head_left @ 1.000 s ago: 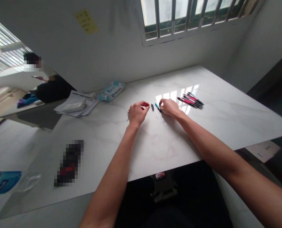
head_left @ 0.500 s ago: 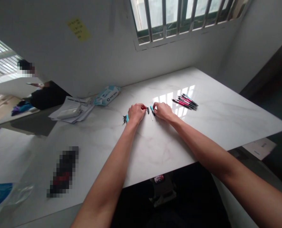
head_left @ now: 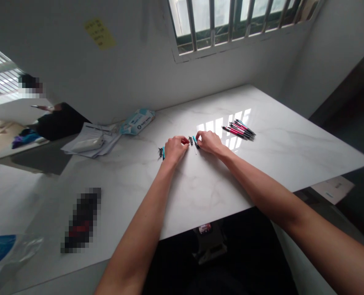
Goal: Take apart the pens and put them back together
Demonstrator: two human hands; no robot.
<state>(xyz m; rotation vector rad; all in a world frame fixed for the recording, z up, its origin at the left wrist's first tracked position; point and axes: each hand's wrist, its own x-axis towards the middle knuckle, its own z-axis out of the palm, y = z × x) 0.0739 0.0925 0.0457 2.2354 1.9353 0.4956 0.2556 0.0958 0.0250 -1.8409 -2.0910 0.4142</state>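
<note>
My left hand (head_left: 176, 148) rests on the white table with its fingers curled and the thumb and fingertips close together. What they hold, if anything, is too small to make out. Just right of those fingertips lies a short black pen part (head_left: 191, 141). My right hand (head_left: 210, 141) has its bent fingers on a teal and black pen barrel (head_left: 195, 141). A thin white refill (head_left: 195, 151) shows below the barrel. To the left of my left hand are a small black pen part (head_left: 160, 152) and a teal and black piece (head_left: 163, 152), partly hidden by the hand.
Several red, black and teal pens (head_left: 238, 130) lie in a pile on the right. A wipes packet (head_left: 138, 121) and papers (head_left: 77, 141) are at the back left. A blurred dark object (head_left: 82, 221) lies front left. Another person (head_left: 57, 121) sits beyond the papers.
My left fingertips have drawn back slightly from the black pen part. The barrel at my right fingers sits a little closer to the refill, less of which shows. The view has shifted slightly.
</note>
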